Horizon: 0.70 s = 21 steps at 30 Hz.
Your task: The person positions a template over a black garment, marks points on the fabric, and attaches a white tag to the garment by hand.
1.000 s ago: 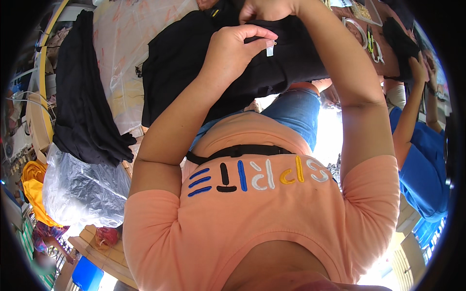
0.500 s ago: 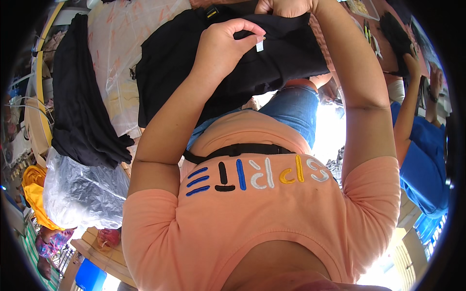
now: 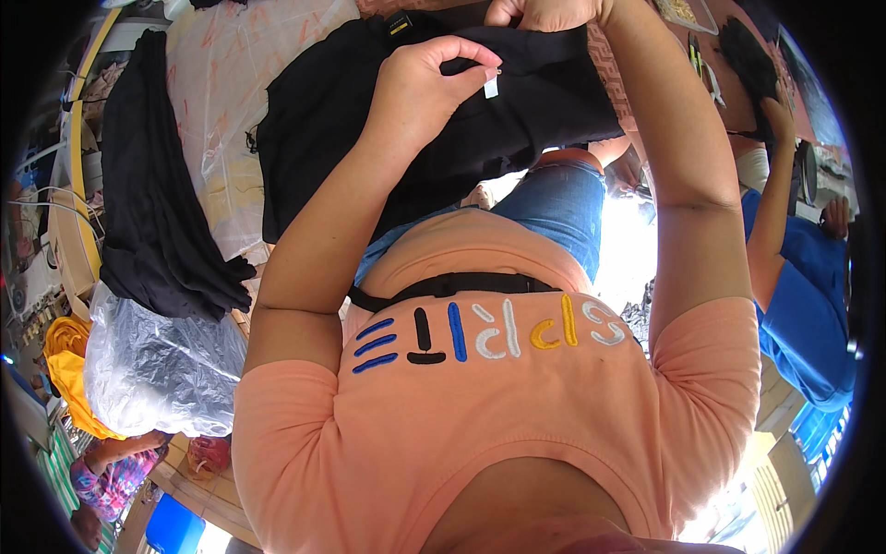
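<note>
Garment of black cloth (image 3: 544, 103), spread at far centre beyond the person's waist. Left hand (image 3: 413, 90): grip together, pinching a small white tag (image 3: 491, 88). Right hand (image 3: 556, 13), farther right: curled at the cloth's far edge; closure cannot be told. Apparent step: handling the tag; the next move calls for steady cloth.

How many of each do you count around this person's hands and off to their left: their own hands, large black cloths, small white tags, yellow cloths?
Own hands: 2 (left hand, right hand)
Large black cloths: 2 (black garment at the hands, long black cloth at left)
White tag: 1
Yellow cloth: 1
Total: 6
</note>
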Available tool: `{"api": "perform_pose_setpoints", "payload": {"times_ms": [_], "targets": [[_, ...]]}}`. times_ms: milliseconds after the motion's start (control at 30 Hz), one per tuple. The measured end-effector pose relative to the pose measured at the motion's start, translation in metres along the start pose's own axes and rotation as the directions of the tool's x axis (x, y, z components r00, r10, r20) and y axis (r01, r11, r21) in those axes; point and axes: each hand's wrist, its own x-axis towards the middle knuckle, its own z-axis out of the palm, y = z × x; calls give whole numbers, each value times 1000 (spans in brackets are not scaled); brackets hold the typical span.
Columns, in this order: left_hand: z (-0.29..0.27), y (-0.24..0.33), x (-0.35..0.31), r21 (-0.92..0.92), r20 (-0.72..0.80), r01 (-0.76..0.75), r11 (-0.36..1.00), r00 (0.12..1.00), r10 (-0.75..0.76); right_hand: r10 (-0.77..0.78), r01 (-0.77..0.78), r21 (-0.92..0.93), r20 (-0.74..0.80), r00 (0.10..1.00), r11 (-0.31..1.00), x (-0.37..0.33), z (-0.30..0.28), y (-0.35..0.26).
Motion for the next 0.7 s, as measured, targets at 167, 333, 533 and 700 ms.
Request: {"api": "perform_pose_setpoints", "payload": {"times_ms": [167, 333, 533, 700], "targets": [[-1, 0, -1, -25, 10, 26, 999, 1000, -26, 40, -41, -60, -28, 999, 997, -2, 0, -2], [-1, 0, -1, -26, 5, 19, 999, 1000, -19, 81, -84, -77, -50, 995, 993, -3, 3, -5], [0, -2, -1, -36, 4, 23, 999, 1000, -23, 33, -38, -90, -49, 998, 995, -4, 4, -7], [0, 0, -1, -42, 5, 22, 999, 1000, -22, 40, -47, -124, -57, 998, 991, -3, 4, -9]]}}
